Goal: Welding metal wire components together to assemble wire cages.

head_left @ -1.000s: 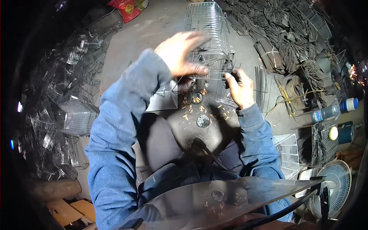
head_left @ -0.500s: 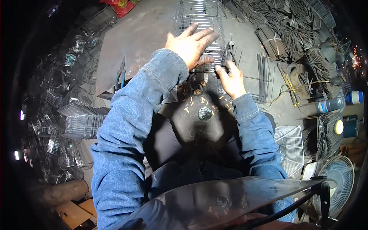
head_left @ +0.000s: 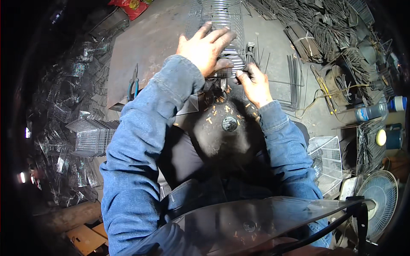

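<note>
Widest of all, a grey work surface [head_left: 141, 47], stretching away from the knees. Off its left edge, a deep heap of wire pieces [head_left: 60, 111], fading into shadow; off its far right corner, bundles of dark wire [head_left: 337, 30], piled close. Rising from below, two blue denim sleeves [head_left: 136, 158]; across the bottom, a clear visor [head_left: 256, 222], tilted. Lengthwise over the middle of the work surface, a wire basket [head_left: 224, 15], partly hidden by the left hand [head_left: 203, 53]. Between the knees, a dark rounded plate [head_left: 213, 143]. Beyond the near left corner, a stack of nested wire baskets [head_left: 94, 136]; beyond the near right corner, a pale wire basket [head_left: 329, 164] and a round fan [head_left: 378, 202].

Over the near part of the wire basket, left palm down, fingers spread wide, closed round nothing. At the basket's near right corner, right hand [head_left: 256, 83], thumb and bent forefinger close together; cannot tell whether pinched on wire or only touching. Farther right, thin straight rods [head_left: 294, 77], lying side by side. Near the left front corner, pliers [head_left: 136, 87] with blue handles. On the dark plate, a round shiny disc [head_left: 229, 123]; around it, scattered, small orange bits [head_left: 227, 109].
</note>
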### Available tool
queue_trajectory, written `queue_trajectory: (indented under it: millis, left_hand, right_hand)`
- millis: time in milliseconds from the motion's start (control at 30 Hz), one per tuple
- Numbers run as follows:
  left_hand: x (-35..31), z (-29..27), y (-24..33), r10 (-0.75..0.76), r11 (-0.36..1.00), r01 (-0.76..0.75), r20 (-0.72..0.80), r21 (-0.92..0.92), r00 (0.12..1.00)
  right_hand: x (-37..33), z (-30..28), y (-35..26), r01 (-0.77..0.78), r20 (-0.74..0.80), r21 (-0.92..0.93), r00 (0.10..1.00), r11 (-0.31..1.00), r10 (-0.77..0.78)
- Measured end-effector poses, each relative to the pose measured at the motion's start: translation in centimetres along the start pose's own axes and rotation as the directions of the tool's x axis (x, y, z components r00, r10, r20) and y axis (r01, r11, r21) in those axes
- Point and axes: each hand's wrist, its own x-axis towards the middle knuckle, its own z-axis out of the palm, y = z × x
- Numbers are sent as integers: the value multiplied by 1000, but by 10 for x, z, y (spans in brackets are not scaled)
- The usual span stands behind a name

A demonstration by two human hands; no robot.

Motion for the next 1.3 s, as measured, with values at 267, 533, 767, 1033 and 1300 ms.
queue_trajectory:
  millis: [267, 533, 767, 1033, 1300]
  left_hand:
    - [-2, 2, -5, 7, 1000, -7, 23, 7, 1000]
    - [-3, 3, -4, -3, 1000, 3, -7, 2, 1000]
    - [-6, 4, -5, 2, 1000, -2, -10, 11, 1000]
    - [-4, 4, -5, -20, 998, 19, 22, 56, 1000]
    - [-10, 7, -14, -20, 1000, 21, -9, 15, 1000]
  right_hand:
    - [-1, 7, 0, 92, -46, 5, 995, 996, -91]
    - [1, 4, 3, 14, -16, 20, 1000, 1000, -14]
    - [-35, 11, 37, -118, 53, -414, 987, 902, 154]
    - [-183, 85, 202, 213, 856, -417, 420, 884, 302]
    - [-158, -54, -43, -136, 408, -406, 858, 904, 312]
